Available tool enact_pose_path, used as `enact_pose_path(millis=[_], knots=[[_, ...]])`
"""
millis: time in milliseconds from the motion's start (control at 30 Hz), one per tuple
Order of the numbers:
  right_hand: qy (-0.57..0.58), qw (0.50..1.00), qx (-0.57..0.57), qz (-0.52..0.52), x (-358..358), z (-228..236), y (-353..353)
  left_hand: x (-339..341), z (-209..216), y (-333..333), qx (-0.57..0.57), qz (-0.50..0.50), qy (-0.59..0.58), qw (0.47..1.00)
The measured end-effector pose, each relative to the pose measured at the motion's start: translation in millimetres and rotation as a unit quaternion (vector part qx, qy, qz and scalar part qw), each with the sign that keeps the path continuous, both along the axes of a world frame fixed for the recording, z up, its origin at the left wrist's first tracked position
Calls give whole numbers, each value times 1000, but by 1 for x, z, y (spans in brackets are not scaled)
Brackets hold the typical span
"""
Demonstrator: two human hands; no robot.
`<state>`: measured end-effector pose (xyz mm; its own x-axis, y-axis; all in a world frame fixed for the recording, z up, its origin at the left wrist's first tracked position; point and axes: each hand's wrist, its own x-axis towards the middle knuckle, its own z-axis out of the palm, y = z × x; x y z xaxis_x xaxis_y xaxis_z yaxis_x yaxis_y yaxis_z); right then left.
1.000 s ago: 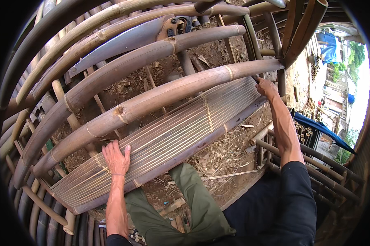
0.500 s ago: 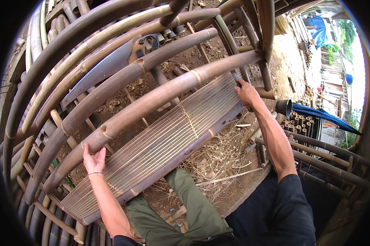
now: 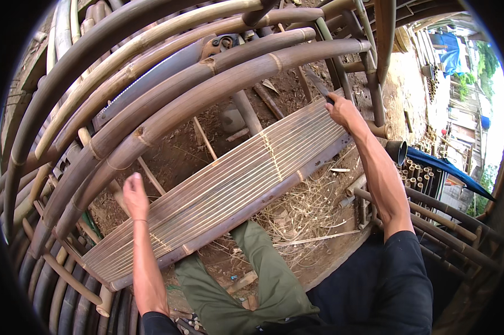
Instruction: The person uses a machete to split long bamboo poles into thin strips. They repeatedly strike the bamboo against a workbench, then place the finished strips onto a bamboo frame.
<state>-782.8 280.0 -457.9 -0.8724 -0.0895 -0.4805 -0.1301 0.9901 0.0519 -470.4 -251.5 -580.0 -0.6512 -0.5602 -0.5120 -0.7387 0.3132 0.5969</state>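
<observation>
- Gripping a dark-bladed knife (image 3: 317, 85) in the right hand (image 3: 344, 110); fingers curled tight round the handle, blade pointing up and away from the person, its tip just beyond the far end of the slatted bamboo panel (image 3: 229, 190).
- Panel: one, made of many thin split strips laid side by side. It lies across the person's front, over the green-trousered legs (image 3: 263, 279), long axis running from lower left to upper right. Cross-bindings show on it, at least two: one near the middle, one toward the near-left end.
- Right hand sits at the panel's far right end, touching or just above its top edge; cannot tell which.
- Left hand (image 3: 134, 195) is raised at the panel's upper long edge toward the left end, fingers loosely together, holding nothing. Contact with the strips cannot be confirmed; it looks lifted just clear.
- Key relation: the panel stretches down and leftward from the knife hand, so the right hand is nearer the far end and the left hand nearer the near end.
- Around: thick curved bamboo poles (image 3: 196, 106) arching past the panel's far side, several, count uncertain; one handsaw (image 3: 151, 84) lying among them.
- Below: bare earth (image 3: 179, 151) and a litter of bamboo shavings (image 3: 302, 212).
</observation>
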Motion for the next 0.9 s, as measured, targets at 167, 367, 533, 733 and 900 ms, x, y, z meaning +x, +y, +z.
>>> enact_pose_path(millis=[167, 367, 533, 733, 900], knots=[[-51, 994, 93, 31, 35, -16, 55, 76, 10, 71, -191, -328, -66, 923], [-32, 997, 68, 9, 73, -35, 60, 45, 24, 74, -171, -301, 51, 937], [4, 998, 48, -50, 102, -51, 52, 1, 20, 133, -100, -443, 163, 876], [24, 996, 21, -79, 125, -62, 64, 16, 10, 134, 112, -182, 95, 972], [11, 987, -38, -157, 135, -60, 67, 244, 47, 38, 410, -500, -444, 620]])
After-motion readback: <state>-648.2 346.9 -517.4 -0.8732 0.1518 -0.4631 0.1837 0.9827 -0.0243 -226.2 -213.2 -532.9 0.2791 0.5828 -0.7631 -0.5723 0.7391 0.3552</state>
